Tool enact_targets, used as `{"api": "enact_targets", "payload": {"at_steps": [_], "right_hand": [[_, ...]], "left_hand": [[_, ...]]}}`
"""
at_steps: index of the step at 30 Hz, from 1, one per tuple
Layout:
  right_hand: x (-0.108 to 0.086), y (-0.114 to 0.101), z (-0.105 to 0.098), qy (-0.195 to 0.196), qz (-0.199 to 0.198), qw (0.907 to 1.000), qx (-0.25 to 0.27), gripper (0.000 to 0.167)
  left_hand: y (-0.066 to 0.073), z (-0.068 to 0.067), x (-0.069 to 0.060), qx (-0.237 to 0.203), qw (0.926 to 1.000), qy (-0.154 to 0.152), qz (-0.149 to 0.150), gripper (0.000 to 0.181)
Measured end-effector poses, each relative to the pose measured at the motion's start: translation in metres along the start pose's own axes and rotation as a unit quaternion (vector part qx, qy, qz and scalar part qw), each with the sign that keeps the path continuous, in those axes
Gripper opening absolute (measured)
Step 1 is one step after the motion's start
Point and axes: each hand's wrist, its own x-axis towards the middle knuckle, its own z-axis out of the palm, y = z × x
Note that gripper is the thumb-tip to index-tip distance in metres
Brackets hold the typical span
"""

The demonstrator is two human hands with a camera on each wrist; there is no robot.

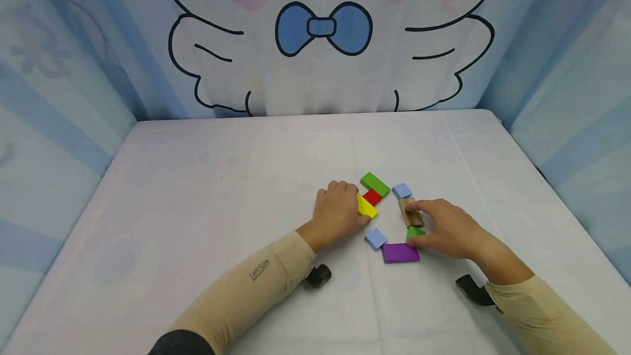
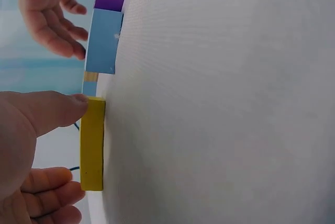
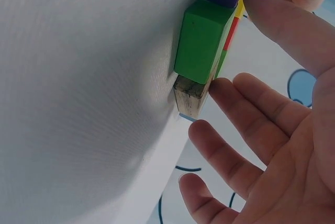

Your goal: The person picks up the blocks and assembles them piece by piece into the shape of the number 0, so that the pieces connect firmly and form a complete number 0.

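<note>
My left hand (image 1: 337, 211) holds a yellow block (image 1: 366, 206), its thumb at the near end and fingertips at the far end. A red block (image 1: 372, 197) lies beside the yellow one. On the other side, my right hand (image 1: 451, 230) has its index fingertip on a wooden block (image 1: 416, 218). Its thumb touches around where a small green block (image 1: 415, 231) meets a purple block (image 1: 400, 253). In the right wrist view, the other fingers are loosely extended. My palm hides part of the small green block in the head view.
A long green block (image 1: 375, 184) and a blue block (image 1: 401, 190) lie at the far side of this rough ring. Another blue block (image 1: 376, 239) touches the purple one's corner. All sit on a white-covered table (image 1: 197, 207) with printed curtains (image 1: 320, 81) behind it.
</note>
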Motion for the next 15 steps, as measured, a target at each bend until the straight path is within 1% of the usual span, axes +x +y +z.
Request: {"api": "enact_targets", "payload": {"at_steps": [4, 9, 12, 15], "right_hand": [[0.0003, -0.0007, 0.0001, -0.001, 0.003, 1.0, -0.003, 0.067], [0.0005, -0.0005, 0.0, -0.002, 0.003, 1.0, -0.003, 0.067], [0.0004, -0.0002, 0.0002, -0.002, 0.003, 1.0, -0.002, 0.067], [0.0004, 0.0002, 0.0006, -0.002, 0.003, 1.0, -0.002, 0.068]], "left_hand": [[-0.0024, 0.001, 0.0015, -0.008, 1.0, 0.004, -0.003, 0.051], [-0.0041, -0.0012, 0.0028, -0.013, 0.9998, -0.013, -0.004, 0.052], [-0.006, -0.0031, 0.003, -0.018, 0.9996, -0.023, 0.001, 0.052], [-0.0097, -0.0041, 0.0038, -0.02, 0.9992, -0.032, 0.015, 0.053]]}}
